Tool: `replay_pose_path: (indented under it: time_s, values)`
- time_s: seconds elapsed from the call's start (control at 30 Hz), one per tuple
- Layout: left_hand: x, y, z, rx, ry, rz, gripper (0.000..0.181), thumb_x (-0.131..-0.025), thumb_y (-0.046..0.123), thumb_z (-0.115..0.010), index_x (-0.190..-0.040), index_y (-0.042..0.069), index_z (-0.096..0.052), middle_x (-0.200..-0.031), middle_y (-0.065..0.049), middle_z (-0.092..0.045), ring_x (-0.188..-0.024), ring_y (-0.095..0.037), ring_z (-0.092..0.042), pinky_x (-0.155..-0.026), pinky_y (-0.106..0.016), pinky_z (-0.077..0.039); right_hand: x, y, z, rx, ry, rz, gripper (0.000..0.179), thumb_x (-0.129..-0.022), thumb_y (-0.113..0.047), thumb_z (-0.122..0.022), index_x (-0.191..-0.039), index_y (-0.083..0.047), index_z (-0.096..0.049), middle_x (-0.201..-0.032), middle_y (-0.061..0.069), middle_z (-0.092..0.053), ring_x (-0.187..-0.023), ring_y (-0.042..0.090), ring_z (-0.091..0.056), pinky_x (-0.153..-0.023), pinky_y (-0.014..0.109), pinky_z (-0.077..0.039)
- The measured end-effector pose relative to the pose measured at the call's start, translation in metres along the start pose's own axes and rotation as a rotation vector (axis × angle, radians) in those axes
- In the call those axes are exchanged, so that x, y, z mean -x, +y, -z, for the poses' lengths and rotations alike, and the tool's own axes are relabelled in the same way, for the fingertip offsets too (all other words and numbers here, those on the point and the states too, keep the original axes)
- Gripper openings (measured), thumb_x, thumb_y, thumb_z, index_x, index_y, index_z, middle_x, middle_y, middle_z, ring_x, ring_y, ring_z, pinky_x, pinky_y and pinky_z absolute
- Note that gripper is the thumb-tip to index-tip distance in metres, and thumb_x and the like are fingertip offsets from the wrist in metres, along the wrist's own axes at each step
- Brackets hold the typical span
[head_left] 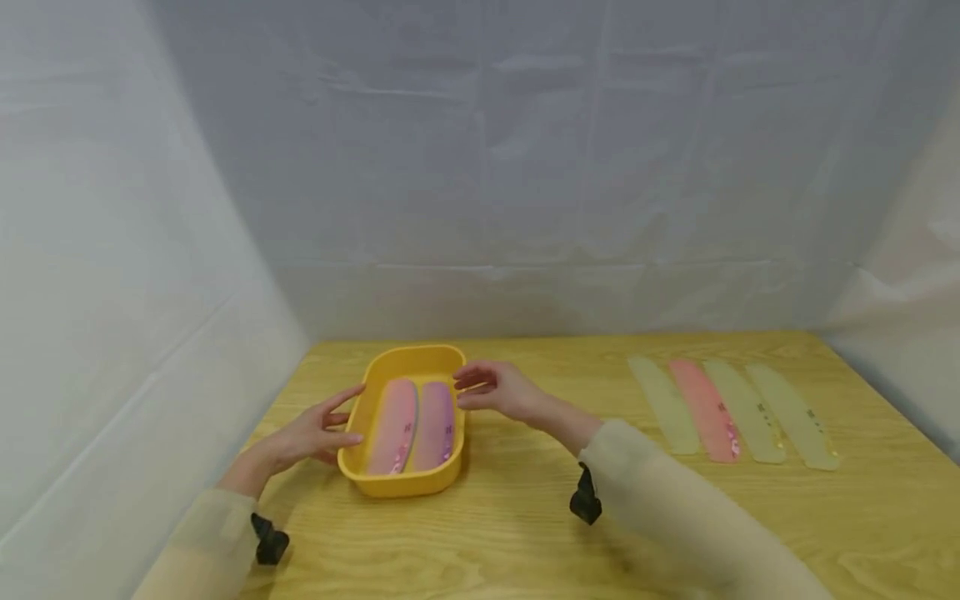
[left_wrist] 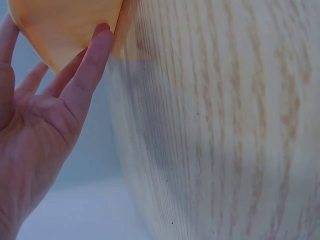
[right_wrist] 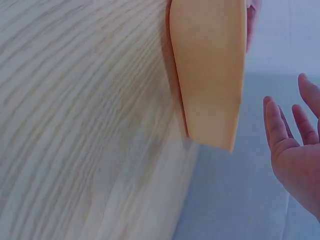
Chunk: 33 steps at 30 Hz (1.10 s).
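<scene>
1. Tray (head_left: 397, 487): a deep yellow tub with rounded corners, standing flat on the desk (head_left: 510, 533). It looks like light, stiff plastic that should hardly flex. Its thin rim seems the best place to take hold, one side in each hand.
2. Inside the tray, on its floor: a pink strip (head_left: 392, 427) and, right beside it, a purple strip (head_left: 432, 425), both lengthwise. They look thin, smooth, bendable and nearly weightless, so probably a little slippery. Pinching a long edge or an end would likely lift one better than pressing its flat face.
3. At the tray's left side: the left grip (head_left: 306, 432), a bare hand, lightly holds the wall. Its thumb laps over the rim and its fingers lie against the outside.
4. At the tray's far right side: the right grip (head_left: 501, 390), also bare, hovers by the rim with loosely bent fingers, holding nothing. The right wrist view shows a gap between it and the wall.
5. Well to the right of the tray: a row of loose strips on the desk, with a green strip (head_left: 663, 408), a coral strip (head_left: 702, 408), then two more green strips (head_left: 742, 408).
6. Behind the tray, beyond the desk: a creased pale sheet (head_left: 480, 183).
</scene>
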<state>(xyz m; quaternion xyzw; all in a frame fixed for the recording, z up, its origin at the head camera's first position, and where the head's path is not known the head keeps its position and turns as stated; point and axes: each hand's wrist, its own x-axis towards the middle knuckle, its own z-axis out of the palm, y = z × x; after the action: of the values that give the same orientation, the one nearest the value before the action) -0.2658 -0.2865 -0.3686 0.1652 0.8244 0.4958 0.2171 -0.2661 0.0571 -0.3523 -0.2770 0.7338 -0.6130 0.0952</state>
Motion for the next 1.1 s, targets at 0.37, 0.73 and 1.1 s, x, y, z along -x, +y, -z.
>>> replay_pose_path:
  time_s: [0.37,0.73,1.1]
  values:
    - [-0.001,0.000,0.000,0.001,0.026,0.018,0.085,-0.094,0.014,-0.067,-0.157,0.011,-0.010,-0.145,-0.040,-0.028,-0.112,-0.039,-0.057,-0.076,-0.048,-0.055,0.034,-0.011,0.045,0.028,0.008,0.037,0.043,-0.089,0.009,-0.064,-0.129,0.014,-0.049,-0.124,0.030,-0.056,-0.111,0.047,-0.056,-0.088,0.039,-0.052]
    - [0.000,-0.001,0.001,-0.003,0.021,0.026,0.086,-0.094,0.017,-0.067,-0.157,0.012,-0.009,-0.145,-0.039,-0.028,-0.111,-0.037,-0.058,-0.077,-0.047,-0.055,0.073,-0.014,0.101,0.130,0.047,-0.006,0.052,-0.092,-0.001,-0.065,-0.138,0.007,-0.045,-0.135,0.029,-0.047,-0.115,0.043,-0.054,-0.090,0.041,-0.051]
    - [0.002,-0.002,0.001,-0.014,0.016,0.021,0.087,-0.094,0.017,-0.067,-0.157,0.011,-0.009,-0.146,-0.040,-0.027,-0.112,-0.038,-0.058,-0.077,-0.046,-0.055,0.114,-0.009,0.141,0.230,0.084,-0.070,0.055,-0.096,-0.012,-0.064,-0.143,0.004,-0.040,-0.139,0.028,-0.043,-0.119,0.043,-0.049,-0.091,0.040,-0.050]
